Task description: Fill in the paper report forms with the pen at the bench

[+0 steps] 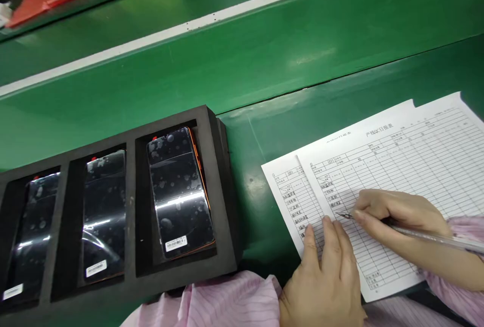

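My right hand (393,216) is closed around a clear-barrelled pen (434,236), its tip at the left column of a printed form (408,176). Handwritten entries fill several rows above the tip. My left hand (327,276) lies flat with fingers stretched over the form's lower left edge and over a second sheet (282,176) partly hidden beneath it. To the left, a black foam tray (223,216) holds smartphones (179,191) in separate slots, each with a film-covered dark screen and a white barcode label. The nearest phone sits slightly tilted in its slot and shows an orange side edge.
The papers and tray rest on a dark green tabletop (249,135). Behind it runs a brighter green strip (264,70) with a pale rail (151,37) beyond. A red-orange tray (49,2) stands at the far upper left, blurred.
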Tool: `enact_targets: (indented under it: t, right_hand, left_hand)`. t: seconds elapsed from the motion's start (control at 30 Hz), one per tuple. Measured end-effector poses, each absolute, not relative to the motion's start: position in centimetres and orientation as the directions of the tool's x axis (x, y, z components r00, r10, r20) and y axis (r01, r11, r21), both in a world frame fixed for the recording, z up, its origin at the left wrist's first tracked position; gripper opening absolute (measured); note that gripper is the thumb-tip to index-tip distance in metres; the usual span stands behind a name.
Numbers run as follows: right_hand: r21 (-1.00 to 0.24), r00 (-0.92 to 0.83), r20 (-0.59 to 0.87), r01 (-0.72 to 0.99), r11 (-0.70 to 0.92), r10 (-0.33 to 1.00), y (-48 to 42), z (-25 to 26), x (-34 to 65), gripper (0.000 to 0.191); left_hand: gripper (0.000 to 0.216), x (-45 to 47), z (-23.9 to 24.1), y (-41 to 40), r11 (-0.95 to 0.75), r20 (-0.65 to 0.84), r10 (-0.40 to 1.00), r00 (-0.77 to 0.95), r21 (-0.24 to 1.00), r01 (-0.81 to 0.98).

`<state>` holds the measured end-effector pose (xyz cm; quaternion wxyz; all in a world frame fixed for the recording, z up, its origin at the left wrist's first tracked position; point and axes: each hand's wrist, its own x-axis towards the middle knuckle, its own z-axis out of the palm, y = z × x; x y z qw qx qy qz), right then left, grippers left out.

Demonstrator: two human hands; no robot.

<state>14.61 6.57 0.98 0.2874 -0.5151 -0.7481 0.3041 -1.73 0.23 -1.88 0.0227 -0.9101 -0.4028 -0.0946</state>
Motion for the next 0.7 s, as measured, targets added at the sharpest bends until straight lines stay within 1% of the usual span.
enact_targets:
  t: [0.1,0.17,0.37,0.7]
  right_hand:
    - [-0.727,-0.331,0.149,0.602,0.33,0.932,6.8,1.2,14.4,0.029]
    - [-0.725,-0.331,0.148,0.604,0.33,0.932,6.9,1.1,14.3,0.028]
    - [-0.78,-0.301,0.225,0.514,0.357,0.927,6.4,-0.2,14.5,0.028]
    - [-0.774,-0.344,0.227,0.505,0.383,0.911,6.4,-0.4,14.7,0.026]
  left_hand:
    - [0.038,-1.8,-1.5,0.6,-0.709,0.185,0.698,0.692,0.045,0.703]
    - [0.037,-1.9,-1.4,0.6,-0.712,0.187,0.695,0.694,0.05,0.7]
    - [0.037,-1.7,-1.4,0.4,-0.687,0.188,0.718,0.67,0.04,0.725]
    - [0.039,-1.7,-1.6,0.5,-0.679,0.192,0.725,0.661,0.041,0.733]
